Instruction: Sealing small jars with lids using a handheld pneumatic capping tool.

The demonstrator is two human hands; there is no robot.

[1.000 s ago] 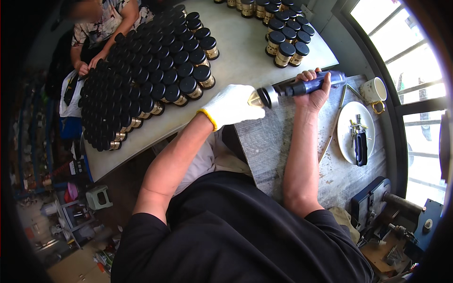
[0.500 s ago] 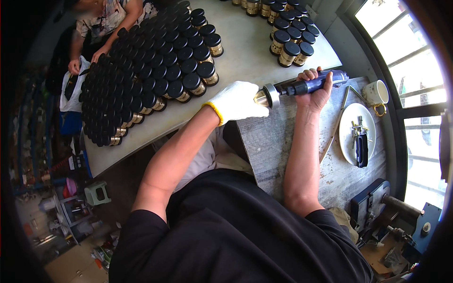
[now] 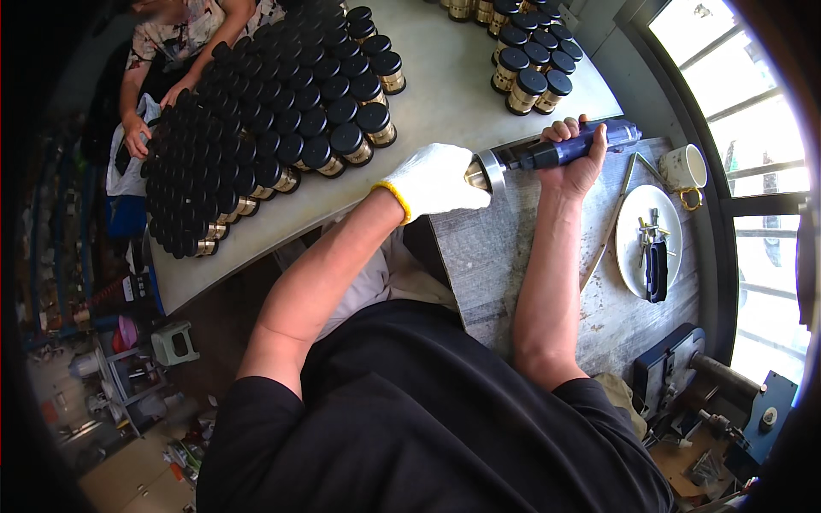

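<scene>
Gold cyl. [image 3: 474, 177] is up off the surfaces, over the near edge of the pale tabletop [image 3: 445, 81] in view, at the fingers of the L hand [image 3: 434, 181]. That hand wears a white glove w/ yellow cuff, closed partway round the cyl.; exact finger positions hidden by glove. Silver round end pc. [image 3: 493, 171] sits btwn cyl. & tip of blue power driver [image 3: 563, 153]; can't tell which it's fixed to. R hand [image 3: 578, 173], bare, is wrapped round the driver body, thumb one side, fingers the other; driver lies roughly horiz.

On R, grey wood-look table [image 3: 492, 252] has white plate [image 3: 631, 248] w/ small metal pcs. [image 3: 650, 229] & dark narrow holder [image 3: 656, 272]; pale mug [image 3: 682, 168] w/ gold handle just beyond. Pale tabletop: big cluster of black-capped jars [image 3: 313, 122] on L, smaller grp. of same [image 3: 531, 81] far R. Co-worker's hand [image 3: 137, 137] is nr the cluster's L edge, by a white bag [image 3: 126, 175]. Green stool [image 3: 174, 344] on floor, lower L.
</scene>
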